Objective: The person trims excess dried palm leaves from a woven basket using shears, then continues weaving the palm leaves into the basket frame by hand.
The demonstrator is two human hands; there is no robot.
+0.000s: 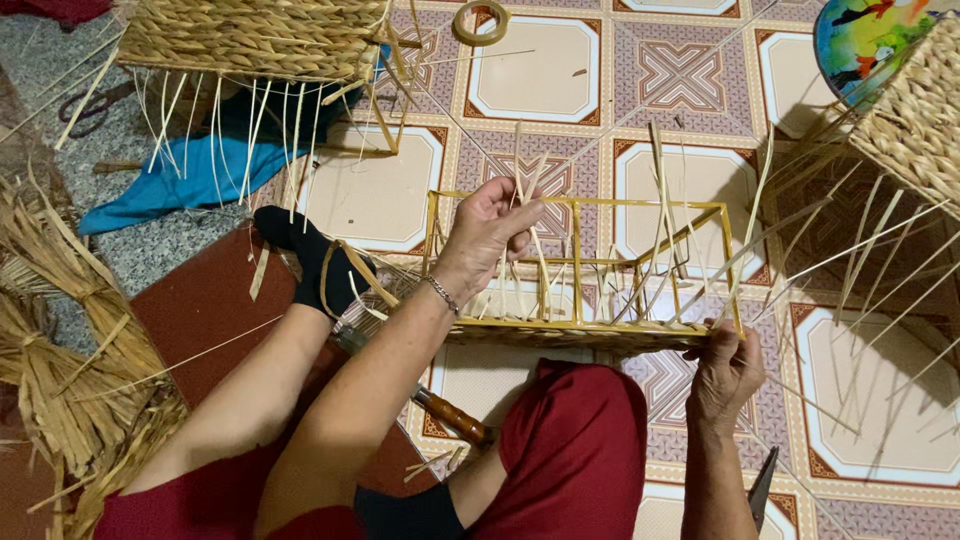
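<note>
Red trousers (575,450) of the seated person lie nearest us, just below the yellow wire frame (580,262), which we take as landmark. Our left hand (490,232) reaches inside the frame's left half, fingers pinched narrowly on an upright straw strand (522,175). Our right hand (728,370) grips the frame's lower right corner, fingers curled shut on the woven base band (570,335).

In our judgement the step is weaving a strand between the uprights. Done well, it calls for the right hand holding the frame steady, each strand drawn snug against the band, and the uprights kept evenly spaced.

Count: one frame in hand; two part-woven baskets (250,35), above-left and right of the frame; one tape ring (481,22) above it; one wooden-handled tool (450,415) below-left; one blue cloth (180,175); several straw bundles (60,330) far left. Loose strands are too many to count.
</note>
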